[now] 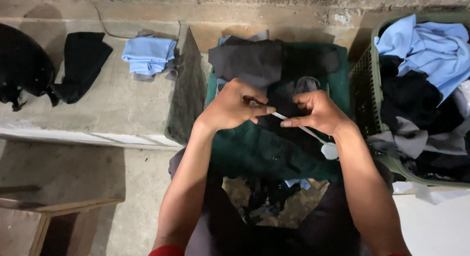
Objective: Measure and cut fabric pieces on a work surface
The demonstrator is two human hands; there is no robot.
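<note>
While both hands meet over the dark green cloth (264, 153) spread on the lap, the left hand (232, 106) pinches narrow on something small at its fingertips, too shadowed to make out. The right hand (318, 111) curls closed round a thin white stick (306, 131) that runs down to a pale rounded end by the wrist; whether spoon or tool, I cannot tell. Black pieces (254, 60) lie heaped on the green, close for reaching. A green basket (364, 84) of blue, black and grey clothes sits at the right, cut off by the edge. Folded blue cloth (148, 54) rests well apart on the concrete ledge (112, 99).
</note>
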